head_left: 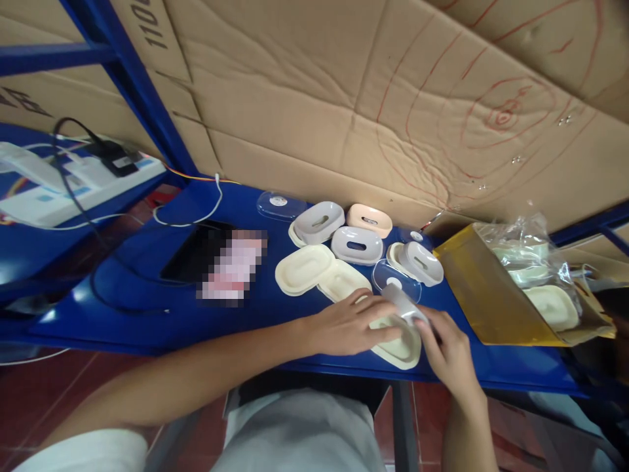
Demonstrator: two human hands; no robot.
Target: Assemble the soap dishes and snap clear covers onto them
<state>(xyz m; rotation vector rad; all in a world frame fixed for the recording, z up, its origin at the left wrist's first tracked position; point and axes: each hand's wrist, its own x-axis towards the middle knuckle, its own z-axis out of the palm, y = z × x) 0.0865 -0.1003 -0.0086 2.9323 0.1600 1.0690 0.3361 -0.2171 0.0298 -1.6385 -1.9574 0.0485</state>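
My right hand (448, 344) grips a light grey soap dish insert (403, 303), held tilted on its edge above the blue tabletop. Below it lies an oval cream soap dish base (407, 347). My left hand (344, 322) reaches across this base with its fingers stretched and apart; its fingertips are close to the grey insert, and I cannot tell if they touch it. Just beyond are a clear oval lid (410, 288) and two more cream bases, one (304, 267) partly over the other (346, 282). Grey inserts (357, 245) and a peach one (369, 219) stand behind.
At right, an open yellow-edged carton (474, 282) holds plastic-wrapped dishes (553, 307). A phone with a blurred screen (236, 265) and a black cable (122, 305) lie left. Cardboard (295, 85) walls the back; a power strip (49, 200) sits far left.
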